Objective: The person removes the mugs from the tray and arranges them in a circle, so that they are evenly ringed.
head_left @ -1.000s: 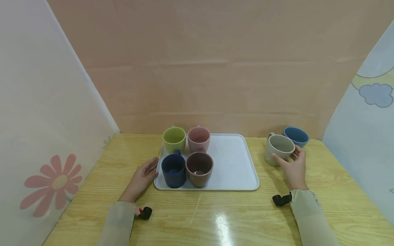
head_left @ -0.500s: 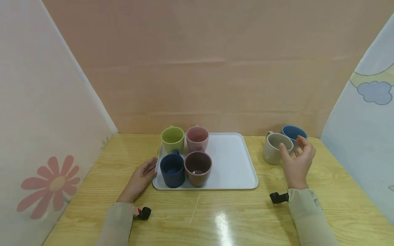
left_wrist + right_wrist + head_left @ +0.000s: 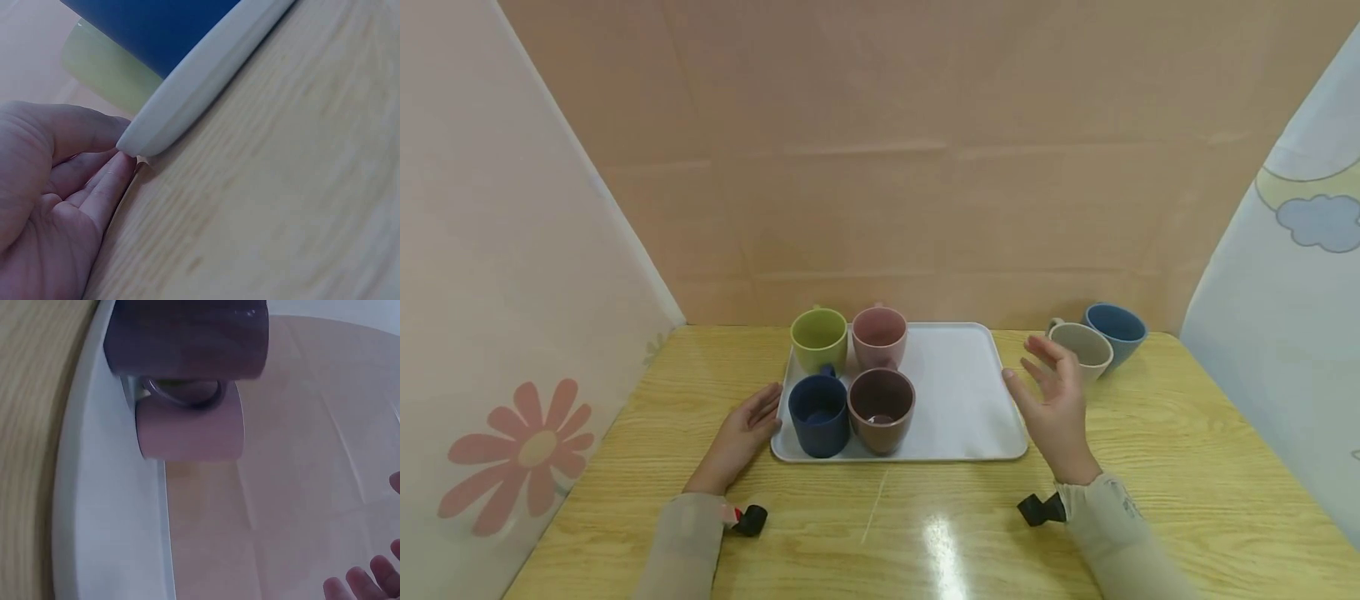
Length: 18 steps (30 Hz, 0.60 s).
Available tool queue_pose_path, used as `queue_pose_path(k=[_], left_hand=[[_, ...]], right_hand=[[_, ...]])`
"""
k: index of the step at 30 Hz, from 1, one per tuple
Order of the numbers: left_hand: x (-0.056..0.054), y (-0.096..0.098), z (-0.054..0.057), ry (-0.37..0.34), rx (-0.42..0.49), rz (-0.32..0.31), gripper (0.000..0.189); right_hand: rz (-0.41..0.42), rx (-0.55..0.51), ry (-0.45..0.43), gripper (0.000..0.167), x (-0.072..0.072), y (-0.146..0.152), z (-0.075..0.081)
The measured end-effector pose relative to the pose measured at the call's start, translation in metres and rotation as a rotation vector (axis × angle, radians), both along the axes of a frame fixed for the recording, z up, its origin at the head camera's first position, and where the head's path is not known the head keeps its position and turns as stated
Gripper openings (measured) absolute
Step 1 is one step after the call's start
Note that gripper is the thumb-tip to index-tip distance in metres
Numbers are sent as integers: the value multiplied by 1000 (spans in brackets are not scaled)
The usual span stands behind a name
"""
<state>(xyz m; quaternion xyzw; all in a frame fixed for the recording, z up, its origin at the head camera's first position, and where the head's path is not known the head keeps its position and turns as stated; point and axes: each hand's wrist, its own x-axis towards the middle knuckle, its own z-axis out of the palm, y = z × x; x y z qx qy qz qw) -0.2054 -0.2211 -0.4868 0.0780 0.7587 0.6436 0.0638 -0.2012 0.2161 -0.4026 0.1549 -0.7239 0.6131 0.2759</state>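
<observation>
A white tray [image 3: 958,392] bears a yellow-green mug [image 3: 818,340], a pink mug [image 3: 879,333], a dark blue mug [image 3: 820,425] and a brown mug [image 3: 882,412] on its left half. My left hand [image 3: 737,437] touches the tray's left edge with fingers extended; the left wrist view shows the fingertips against the tray rim [image 3: 194,81]. Over the tray's right edge, my right hand [image 3: 1058,412] is raised with spread, bent fingers and nothing in them. Behind it, partly hidden, stands a beige mug [image 3: 1086,346]. A blue mug [image 3: 1117,329] stands close beside that one.
The wooden table [image 3: 805,529] runs up to a beige back wall [image 3: 850,208]. A patterned white panel stands at each side, the left one with a pink flower [image 3: 520,454]. Both wrists carry a small black device [image 3: 749,520].
My right hand has let go of the beige mug and moved left to the tray's right edge. The beige mug stays beside the blue mug. My left hand keeps its place.
</observation>
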Motion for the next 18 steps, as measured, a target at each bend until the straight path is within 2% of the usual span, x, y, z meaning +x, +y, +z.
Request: queue_pose_path(k=[7, 13, 18], left_hand=[[0, 0, 0, 5, 9, -5, 64], [0, 0, 1, 4, 3, -5, 65], [0, 0, -1, 2, 0, -3, 64]], right_hand=[[157, 122, -33, 64, 11, -30, -11], [298, 136, -183, 68, 15, -51, -25], [364, 150, -270, 75, 15, -66, -35]])
